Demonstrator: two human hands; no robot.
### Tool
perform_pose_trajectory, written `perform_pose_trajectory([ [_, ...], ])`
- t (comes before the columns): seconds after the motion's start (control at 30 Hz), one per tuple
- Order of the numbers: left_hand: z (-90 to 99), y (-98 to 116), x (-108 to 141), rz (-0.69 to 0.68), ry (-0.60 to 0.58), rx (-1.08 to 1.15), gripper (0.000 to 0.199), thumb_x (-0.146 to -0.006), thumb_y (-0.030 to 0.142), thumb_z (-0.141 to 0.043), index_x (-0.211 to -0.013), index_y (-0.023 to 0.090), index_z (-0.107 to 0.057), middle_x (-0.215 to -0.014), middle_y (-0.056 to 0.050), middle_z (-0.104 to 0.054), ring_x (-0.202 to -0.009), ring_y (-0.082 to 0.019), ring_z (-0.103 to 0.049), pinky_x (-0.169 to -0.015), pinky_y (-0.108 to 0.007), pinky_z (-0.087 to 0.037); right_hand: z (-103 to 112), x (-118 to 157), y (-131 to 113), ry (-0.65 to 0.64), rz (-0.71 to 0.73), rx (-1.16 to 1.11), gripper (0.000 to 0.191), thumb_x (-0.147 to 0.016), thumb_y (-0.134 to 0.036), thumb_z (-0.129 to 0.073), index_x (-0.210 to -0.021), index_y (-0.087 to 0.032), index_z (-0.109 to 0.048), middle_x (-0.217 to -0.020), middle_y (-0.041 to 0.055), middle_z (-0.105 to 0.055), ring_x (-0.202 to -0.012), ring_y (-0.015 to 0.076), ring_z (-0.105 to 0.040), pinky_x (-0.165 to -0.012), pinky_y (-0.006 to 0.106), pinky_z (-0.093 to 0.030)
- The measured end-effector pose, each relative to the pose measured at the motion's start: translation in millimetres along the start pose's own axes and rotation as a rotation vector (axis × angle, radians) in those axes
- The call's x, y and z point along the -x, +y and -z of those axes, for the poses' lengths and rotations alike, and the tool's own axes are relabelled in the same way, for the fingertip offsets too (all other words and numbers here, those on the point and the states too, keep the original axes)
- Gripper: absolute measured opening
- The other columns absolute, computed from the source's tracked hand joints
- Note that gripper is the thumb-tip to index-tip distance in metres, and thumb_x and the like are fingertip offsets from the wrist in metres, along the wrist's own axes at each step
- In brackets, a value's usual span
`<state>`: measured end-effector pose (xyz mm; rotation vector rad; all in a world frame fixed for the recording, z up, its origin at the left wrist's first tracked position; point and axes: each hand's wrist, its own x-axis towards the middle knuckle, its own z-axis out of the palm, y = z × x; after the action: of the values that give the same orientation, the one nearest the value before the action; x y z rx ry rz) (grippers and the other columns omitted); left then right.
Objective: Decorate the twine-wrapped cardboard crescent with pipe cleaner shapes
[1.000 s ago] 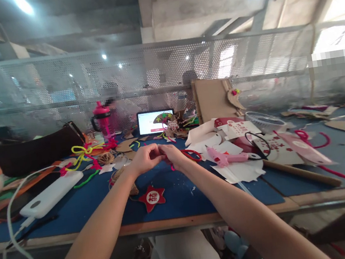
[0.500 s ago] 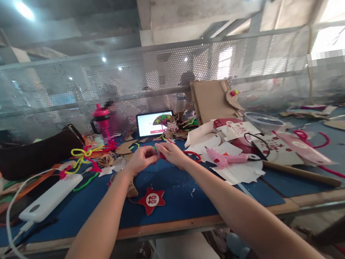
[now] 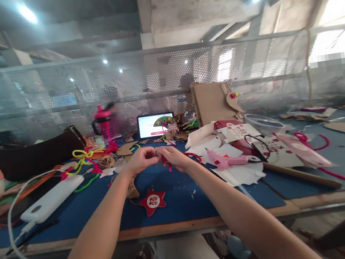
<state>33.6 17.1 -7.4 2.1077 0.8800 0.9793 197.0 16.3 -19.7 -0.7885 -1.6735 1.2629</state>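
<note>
My left hand (image 3: pixel 142 160) and my right hand (image 3: pixel 174 158) meet over the middle of the blue mat, fingertips touching. The right fingers are closed round a small red piece (image 3: pixel 164 158), with a bit of pink poking out beneath; its kind is too small to tell. Thumb and forefinger of the left hand are pinched together beside it, and whatever they grip is hidden. Nearer to me lies a red star (image 3: pixel 153 201) with a white round label and red lettering. A curved cardboard piece (image 3: pixel 132 190) rests by my left wrist, with a thin string running toward the star.
On the right are a pink glue gun (image 3: pixel 225 159) on paper scraps, a cardboard tube (image 3: pixel 300 174) and a clear bowl (image 3: pixel 264 123). A white power bank (image 3: pixel 52 199), a black bag (image 3: pixel 36 154) and a pink bottle (image 3: pixel 104 123) stand left. Behind is a lit tablet (image 3: pixel 149 126).
My right hand has turned slightly, and the red piece with its pink end now shows below its fingers. The left hand stays almost in place. The star lies where it was.
</note>
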Motion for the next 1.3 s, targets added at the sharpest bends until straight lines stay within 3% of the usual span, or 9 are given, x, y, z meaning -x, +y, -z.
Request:
perform_pose_trajectory([
  [0.23,1.2,-1,1,-0.029,-0.122,0.024,0.028,-0.066,0.038,-0.070,-0.070,0.015,-0.053,-0.061,0.004,-0.047,-0.056,-0.009,-0.043,-0.055,-0.022,-0.036,2,-1,0,0.061,0.177,0.141,0.045,-0.082,-0.055,-0.044,-0.057,-0.018,-0.042,-0.050,-0.0045,-0.038,-0.041,0.0067,-0.036,-0.044,0.022,-0.029],
  [0.43,-0.3,0,2,0.012,-0.085,-0.024,0.031,-0.073,0.042,-0.064,-0.064,0.014,-0.053,-0.052,0.004,-0.048,-0.046,-0.008,-0.040,-0.046,-0.022,-0.030,3,-2,0,0.118,0.315,0.303,0.046,-0.083,-0.054,-0.043,-0.056,-0.018,-0.036,-0.053,-0.0039,-0.033,-0.050,0.0076,-0.031,-0.048,0.021,-0.025],
  [0.6,-2.9,-1,0,-0.080,0.064,-0.156,0.029,-0.070,0.040,-0.067,-0.065,0.015,-0.054,-0.058,0.002,-0.051,-0.054,-0.009,-0.043,-0.051,-0.022,-0.033,0,-4,7,0.249,0.185,0.174,0.044,-0.082,-0.055,-0.042,-0.057,-0.019,-0.040,-0.048,-0.0045,-0.033,-0.044,0.0083,-0.034,-0.044,0.022,-0.026],
  [0.87,-9.0,7,3,-0.044,-0.009,-0.051,0.022,-0.075,0.034,-0.061,-0.070,0.015,-0.051,-0.060,0.003,-0.047,-0.054,-0.009,-0.042,-0.051,-0.021,-0.032,-4,-4,5,0.207,0.069,-0.049,0.040,-0.079,-0.052,-0.047,-0.057,-0.020,-0.038,-0.044,-0.0072,-0.030,-0.038,0.0068,-0.030,-0.040,0.022,-0.026],
  [1.3,-13.5,9,0,-0.068,0.083,-0.157,0.026,-0.072,0.036,-0.061,-0.064,0.015,-0.048,-0.056,0.005,-0.042,-0.052,-0.008,-0.037,-0.050,-0.021,-0.030,-10,-3,2,0.166,-0.086,-0.200,0.035,-0.083,-0.040,-0.045,-0.056,-0.020,-0.035,-0.043,-0.0074,-0.031,-0.037,0.0057,-0.029,-0.039,0.021,-0.022],
])
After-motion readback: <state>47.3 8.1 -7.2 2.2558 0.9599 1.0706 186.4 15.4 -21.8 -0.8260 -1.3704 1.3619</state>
